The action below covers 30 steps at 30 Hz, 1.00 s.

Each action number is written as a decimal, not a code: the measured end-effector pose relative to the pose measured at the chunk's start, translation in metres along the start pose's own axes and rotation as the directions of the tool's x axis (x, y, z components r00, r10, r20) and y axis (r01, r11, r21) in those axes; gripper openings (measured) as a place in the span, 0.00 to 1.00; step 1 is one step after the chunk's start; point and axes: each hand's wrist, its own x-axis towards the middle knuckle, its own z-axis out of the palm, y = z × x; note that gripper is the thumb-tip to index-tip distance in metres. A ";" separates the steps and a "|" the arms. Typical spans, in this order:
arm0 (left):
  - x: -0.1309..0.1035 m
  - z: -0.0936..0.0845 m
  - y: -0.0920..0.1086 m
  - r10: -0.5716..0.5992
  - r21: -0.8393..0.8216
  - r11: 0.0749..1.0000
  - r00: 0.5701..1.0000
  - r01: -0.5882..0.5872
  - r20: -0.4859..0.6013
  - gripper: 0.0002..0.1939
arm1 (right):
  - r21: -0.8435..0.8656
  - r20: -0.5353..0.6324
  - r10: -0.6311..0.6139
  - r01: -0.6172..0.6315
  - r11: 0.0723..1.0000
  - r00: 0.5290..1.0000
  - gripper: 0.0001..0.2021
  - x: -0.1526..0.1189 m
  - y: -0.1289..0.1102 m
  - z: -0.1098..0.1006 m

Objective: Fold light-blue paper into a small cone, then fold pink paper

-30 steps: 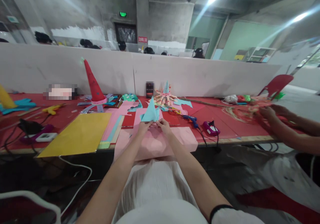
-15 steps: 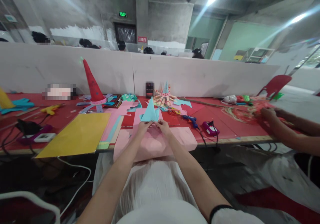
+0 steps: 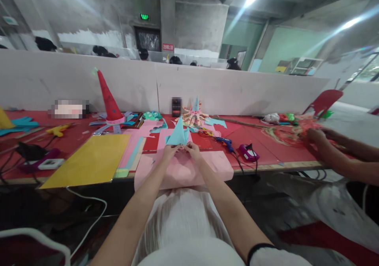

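A light-blue paper cone (image 3: 179,132) points up at the middle of the table, its lower edge between my hands. My left hand (image 3: 171,152) pinches that edge from the left, fingers closed. From the right, my right hand (image 3: 193,150) pinches it too, with its fingertips close to those of the left. Under both hands lies a large pink paper sheet (image 3: 211,167) that hangs over the table's front edge. Behind the cone stands a small blue cone with a pink, spotted fringe (image 3: 196,114).
To the left are a yellow sheet (image 3: 89,161), a tall red cone (image 3: 110,100) and a yellow glue gun (image 3: 57,131). A blue glue gun (image 3: 226,143) and a purple corded box (image 3: 248,152) lie right. Another person's hands (image 3: 318,137) handle reddish strands at far right.
The blue cone has turned or tilted slightly between my fingers. My hands stay in nearly the same place at its lower edge.
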 end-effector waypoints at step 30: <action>-0.004 -0.001 0.010 0.013 0.030 0.999 0.998 -0.011 -0.057 0.12 | -0.053 0.003 0.053 -0.053 0.997 0.999 0.16 -0.001 -0.006 0.003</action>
